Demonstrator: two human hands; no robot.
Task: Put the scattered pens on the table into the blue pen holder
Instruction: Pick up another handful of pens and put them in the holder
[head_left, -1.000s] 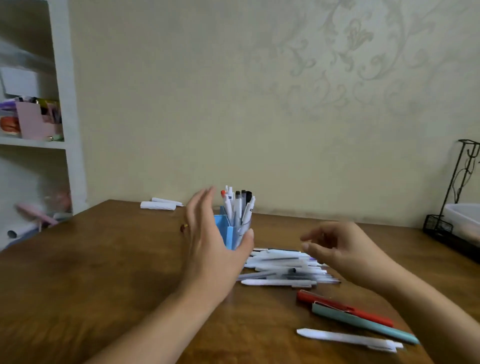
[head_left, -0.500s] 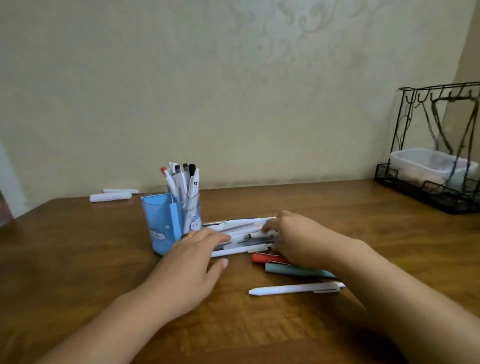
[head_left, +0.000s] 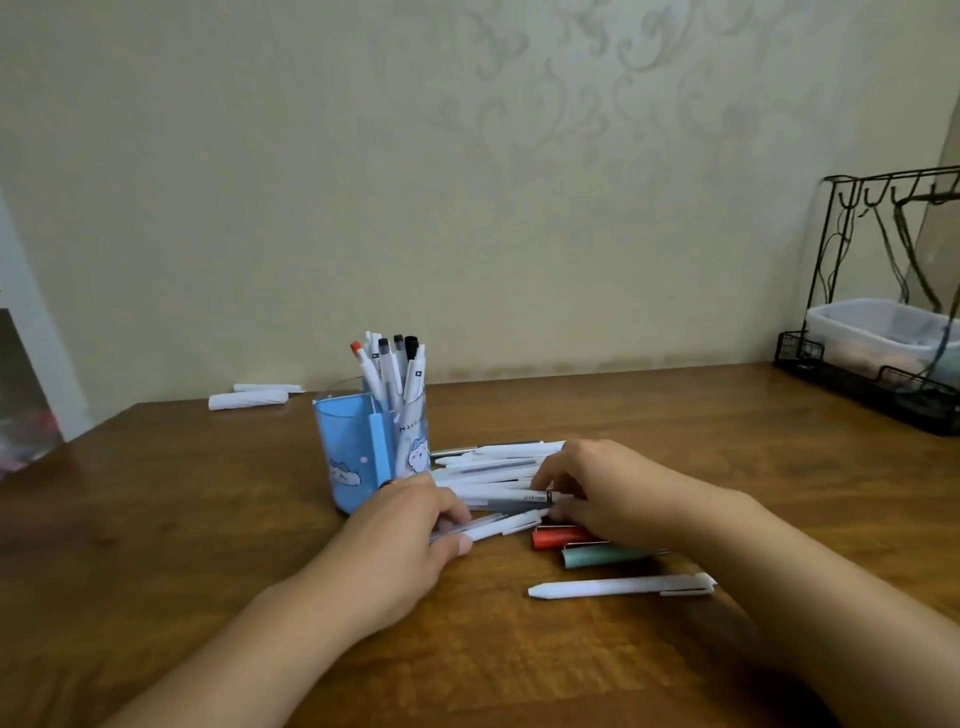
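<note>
Far left at the back of the wooden table (head_left: 156, 519) there are two white rolled things (head_left: 248, 400) by the wall. Next comes the blue pen holder (head_left: 353, 452), standing upright with a bunch of pens (head_left: 389, 364) already poking out the top. The left hand (head_left: 400, 540) lies palm down right in front of it, fingers (head_left: 454, 514) curled onto a white pen (head_left: 498, 524) at the near edge of the pile of white pens (head_left: 493, 467). The right hand (head_left: 613, 493) reaches across the pile's other end, fingers bent down onto the pens; can't tell exactly which one it's got. Under that wrist lie a red pen (head_left: 558, 536) and a teal pen (head_left: 597, 556), with a lone white pen (head_left: 623, 587) nearer. Far right sits a black wire rack (head_left: 883, 395).
</note>
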